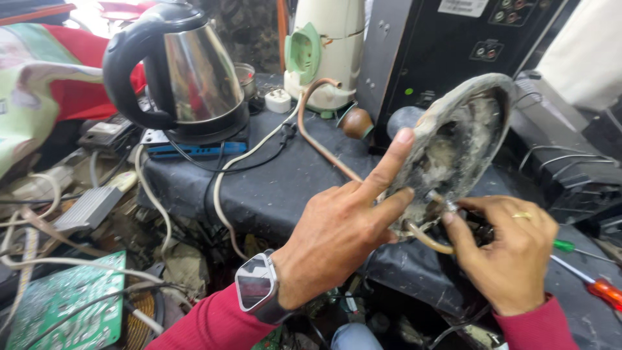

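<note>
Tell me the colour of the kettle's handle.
Black, clearest in the head view: the kettle's handle.
</note>
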